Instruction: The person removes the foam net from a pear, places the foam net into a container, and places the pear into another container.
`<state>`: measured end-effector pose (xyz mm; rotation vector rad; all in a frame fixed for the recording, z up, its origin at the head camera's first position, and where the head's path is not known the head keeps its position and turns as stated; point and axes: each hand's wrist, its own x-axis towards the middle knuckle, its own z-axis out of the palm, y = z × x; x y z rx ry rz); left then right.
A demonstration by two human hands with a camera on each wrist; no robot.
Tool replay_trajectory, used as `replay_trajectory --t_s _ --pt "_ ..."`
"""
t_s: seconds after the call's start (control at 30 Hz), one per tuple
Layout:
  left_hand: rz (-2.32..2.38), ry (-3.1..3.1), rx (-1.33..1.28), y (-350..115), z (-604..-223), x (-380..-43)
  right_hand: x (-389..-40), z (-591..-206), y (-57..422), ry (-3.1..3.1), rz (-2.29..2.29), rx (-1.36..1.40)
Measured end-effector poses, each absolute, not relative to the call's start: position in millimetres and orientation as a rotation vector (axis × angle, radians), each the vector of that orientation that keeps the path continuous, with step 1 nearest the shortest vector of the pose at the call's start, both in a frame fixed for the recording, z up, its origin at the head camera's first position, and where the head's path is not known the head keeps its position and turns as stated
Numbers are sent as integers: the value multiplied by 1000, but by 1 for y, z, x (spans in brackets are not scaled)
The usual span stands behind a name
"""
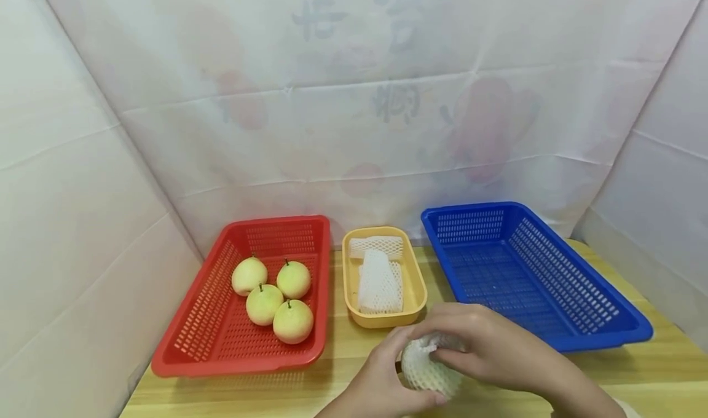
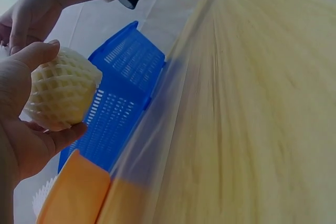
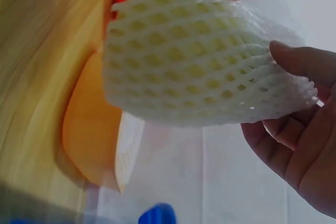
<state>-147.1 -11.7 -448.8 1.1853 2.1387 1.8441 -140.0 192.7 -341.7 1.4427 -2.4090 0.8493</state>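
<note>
A pale yellow pear [image 2: 63, 95] sits inside a white foam net sleeve [image 3: 178, 51], above the table's front part. My left hand [image 1: 381, 375] holds the netted pear from its left side, thumb and fingers curled around it. My right hand [image 1: 487, 344] pinches the loose, gathered end of the sleeve between thumb and fingers, as the right wrist view shows closely. Yellow pear skin shows through the mesh holes. In the head view, both hands cover part of the pear.
Several bare pears [image 1: 264, 304] lie in a red basket [image 1: 323, 264] at left. A small yellow tray [image 1: 387, 321] in the middle holds white foam nets [image 1: 376, 283]. A blue basket [image 1: 481, 261] stands at right on the wooden table [image 1: 343, 369]. White cloth [image 1: 354, 129] hangs behind.
</note>
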Motion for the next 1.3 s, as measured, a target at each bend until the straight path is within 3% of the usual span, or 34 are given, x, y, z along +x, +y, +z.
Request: replay_trajectory --t_s 0.3,0.73,1.3 --pt "1791 2160 949 -26 -453 -150 -148 -354 194 -2417 1008 1418" --pt "1534 2247 862 -33 -462 -159 -157 -379 185 -2596 1040 1299" --pt "1325 2380 1132 -48 -455 -168 -162 -393 171 -2611 1061 1293"
